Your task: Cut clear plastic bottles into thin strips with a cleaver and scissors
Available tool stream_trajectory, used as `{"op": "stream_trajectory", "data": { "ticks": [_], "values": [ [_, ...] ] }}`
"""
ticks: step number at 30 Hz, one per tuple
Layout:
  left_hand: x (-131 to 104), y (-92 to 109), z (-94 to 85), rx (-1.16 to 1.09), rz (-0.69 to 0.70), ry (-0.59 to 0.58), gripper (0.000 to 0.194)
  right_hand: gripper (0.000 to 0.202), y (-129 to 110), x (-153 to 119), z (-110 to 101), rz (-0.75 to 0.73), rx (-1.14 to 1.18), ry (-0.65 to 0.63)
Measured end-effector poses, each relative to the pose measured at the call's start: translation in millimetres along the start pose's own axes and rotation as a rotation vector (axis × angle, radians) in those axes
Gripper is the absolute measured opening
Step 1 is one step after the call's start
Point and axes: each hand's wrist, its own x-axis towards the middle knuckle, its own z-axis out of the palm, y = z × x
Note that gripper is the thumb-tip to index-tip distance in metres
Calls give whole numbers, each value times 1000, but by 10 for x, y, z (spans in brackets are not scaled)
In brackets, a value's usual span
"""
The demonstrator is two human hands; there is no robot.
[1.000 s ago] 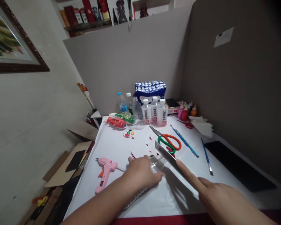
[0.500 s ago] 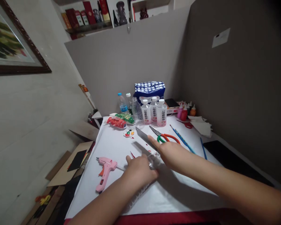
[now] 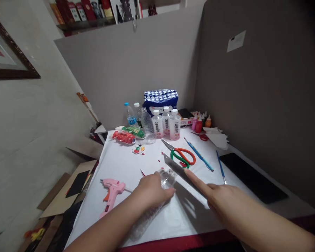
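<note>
The left hand's grip [image 3: 154, 191] is closed around a clear plastic bottle [image 3: 147, 220], which lies on its side on the white-covered table [image 3: 183, 224], its shoulder end showing past the fingers. The right hand's grip [image 3: 212, 194] is closed on a knife [image 3: 182, 171] — index finger stretched along the blade's back — with the blade held near the bottle's shoulder end. Just beyond lie large scissors [image 3: 179, 154] with one green and one orange handle. A pink glue gun [image 3: 112, 192] lies left of the left hand; blue paintbrushes [image 3: 199, 154] and a black rectangular slab [image 3: 253, 177] lie to the right. Farther back stand three white-capped labelled bottles [image 3: 166, 124] — a blue polka-dot package [image 3: 160, 99] behind them — and fish-shaped pieces [image 3: 124, 137], red and green, lie to their left.
</note>
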Motion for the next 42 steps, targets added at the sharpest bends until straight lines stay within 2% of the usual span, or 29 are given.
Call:
{"op": "stream_trajectory", "data": {
  "ticks": [2,5,7,9,12,18,21,24,29,31,33,36,42],
  "values": [
    [-16,30,11,15,1,26,59,109,-93,262,-191,-33,-40,-72],
    [-48,71,36,87,-4,94,51,101,-248,666,-435,-79,-86,-91],
    [-54,77,49,109,-21,107,49,99,-318,844,-524,-96,-81,-94],
    [-43,63,56,102,-26,105,47,97,-337,898,-537,-104,-70,-82],
    [-17,29,52,71,-22,87,52,93,-276,738,-410,-104,-51,-43],
    [-13,-26,24,9,-51,22,72,104,-17,19,59,-9,45,0],
    [-9,-30,16,16,-33,16,70,108,51,-166,100,30,104,-26],
    [-5,-6,17,8,-29,-9,68,105,21,-55,-60,47,99,-105],
    [-23,53,51,73,-6,56,61,92,-176,573,-441,-10,-2,-111],
    [-23,57,61,89,-45,70,61,89,-249,795,-532,-23,-15,-113],
    [-17,47,65,89,-63,68,61,89,-282,907,-564,-37,-10,-106],
    [-10,24,66,83,-42,67,61,90,-243,818,-497,-34,13,-103],
    [-23,-18,42,44,-38,30,71,99,-64,147,-110,59,54,-135]
  ]
}}
